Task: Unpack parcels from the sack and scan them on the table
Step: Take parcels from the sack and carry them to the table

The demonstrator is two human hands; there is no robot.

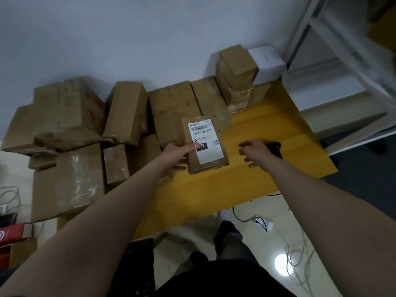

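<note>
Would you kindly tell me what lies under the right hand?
A black device, perhaps the scanner, lies on the table under the right hand. Only its far right part shows; the hand covers the rest, so contact cannot be judged.

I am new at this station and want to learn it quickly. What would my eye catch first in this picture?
First, the parcel with a white label, at the middle of the yellow table, gripped by the left hand. Next, the right hand reaches over a black device right of the parcel. A pile of brown boxes fills the left and back side, against the wall.
</note>
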